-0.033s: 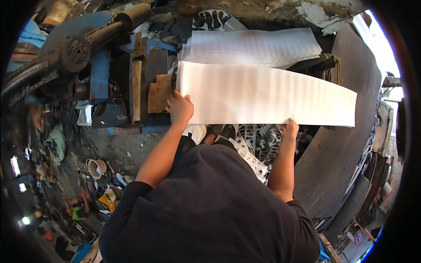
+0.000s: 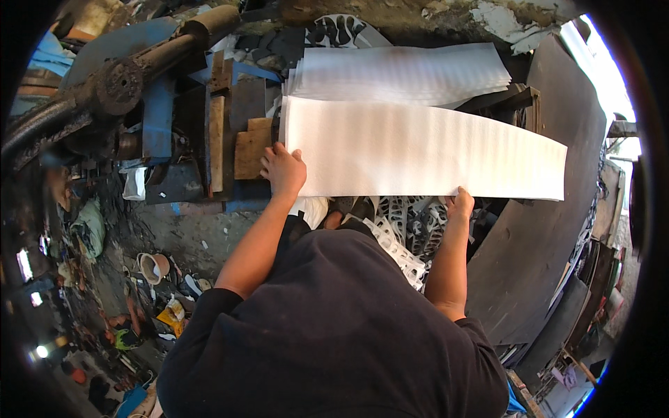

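A long stack of white foam-like sheets (image 2: 418, 150) lies crosswise in front of me, its right end reaching over a dark board. My left hand (image 2: 284, 172) is closed on the near left corner of these sheets, its fingertips at their left edge. Farther right, my right hand (image 2: 460, 203) pinches the near edge, thumb on top and fingers hidden underneath. Behind lies a second stack of white sheets (image 2: 404, 70), partly covered by the front one. Just left of my left hand is a wooden block (image 2: 252, 151).
A heavy rusty machine arm (image 2: 118, 87) with blue metal parts stands at the left. Large dark sheets (image 2: 519, 268) lean along the right. Punched white scrap (image 2: 397, 247) is heaped below the stack. A small bucket (image 2: 154, 267) sits on the littered floor at left.
My left hand has shifted very slightly left at the corner of the sheets. The right hand and the stacks look practically the same.
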{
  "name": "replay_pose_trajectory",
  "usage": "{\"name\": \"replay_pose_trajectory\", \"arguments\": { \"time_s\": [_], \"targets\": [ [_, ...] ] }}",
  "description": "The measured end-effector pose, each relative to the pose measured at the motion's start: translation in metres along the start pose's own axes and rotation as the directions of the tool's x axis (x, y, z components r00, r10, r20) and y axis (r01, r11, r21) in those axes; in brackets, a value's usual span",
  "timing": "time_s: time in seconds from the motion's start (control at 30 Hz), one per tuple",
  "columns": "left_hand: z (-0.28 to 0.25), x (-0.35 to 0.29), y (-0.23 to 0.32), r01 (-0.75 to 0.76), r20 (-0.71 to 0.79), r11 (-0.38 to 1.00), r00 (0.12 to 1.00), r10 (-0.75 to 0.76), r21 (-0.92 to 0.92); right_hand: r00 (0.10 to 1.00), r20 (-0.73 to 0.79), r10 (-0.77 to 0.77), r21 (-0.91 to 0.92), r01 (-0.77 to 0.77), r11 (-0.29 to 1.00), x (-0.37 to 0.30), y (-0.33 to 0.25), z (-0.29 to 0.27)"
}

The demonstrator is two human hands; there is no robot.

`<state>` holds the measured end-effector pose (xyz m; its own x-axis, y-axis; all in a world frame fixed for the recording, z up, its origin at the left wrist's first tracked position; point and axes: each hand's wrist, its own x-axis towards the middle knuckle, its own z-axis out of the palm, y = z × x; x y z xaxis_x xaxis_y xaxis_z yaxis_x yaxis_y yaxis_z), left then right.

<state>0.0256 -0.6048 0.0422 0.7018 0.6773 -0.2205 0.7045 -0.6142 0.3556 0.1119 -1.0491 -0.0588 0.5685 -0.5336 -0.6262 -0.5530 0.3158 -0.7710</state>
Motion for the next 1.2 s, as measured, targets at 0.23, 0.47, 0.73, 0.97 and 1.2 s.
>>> {"name": "replay_pose_trajectory", "arguments": {
  "time_s": [0.23, 0.47, 0.73, 0.97, 1.2],
  "targets": [
    [0.006, 0.021, -0.023, -0.032, 0.03, 0.949, 0.999, 0.044, -0.314, 0.996, 0.083, 0.013, 0.049, -0.017, 0.999, -0.008, 0.006, 0.007],
    [0.001, 0.042, -0.037, 0.011, 0.306, 0.87, 0.938, 0.162, -0.493, 0.995, 0.083, -0.055, 0.056, 0.05, 0.997, -0.011, 0.016, 0.004],
    [-0.133, -0.006, 0.017, -0.426, 0.08, 0.722, 0.831, 0.551, -0.545, 0.398, 0.543, -0.74, -0.334, 0.91, 0.245, -0.145, -0.113, 0.105],
    [-0.278, -0.032, 0.043, -0.918, -0.679, 0.396, 0.293, 0.673, -0.004, -0.031, 0.895, -0.445, -0.065, 0.978, -0.198, -0.288, -0.287, 0.162],
    [-0.206, -0.05, 0.05, -0.903, -0.792, 0.196, 0.43, 0.433, -0.383, -0.094, 0.593, -0.799, 0.256, 0.964, 0.077, -0.466, -0.305, 0.113]
  ]
}}
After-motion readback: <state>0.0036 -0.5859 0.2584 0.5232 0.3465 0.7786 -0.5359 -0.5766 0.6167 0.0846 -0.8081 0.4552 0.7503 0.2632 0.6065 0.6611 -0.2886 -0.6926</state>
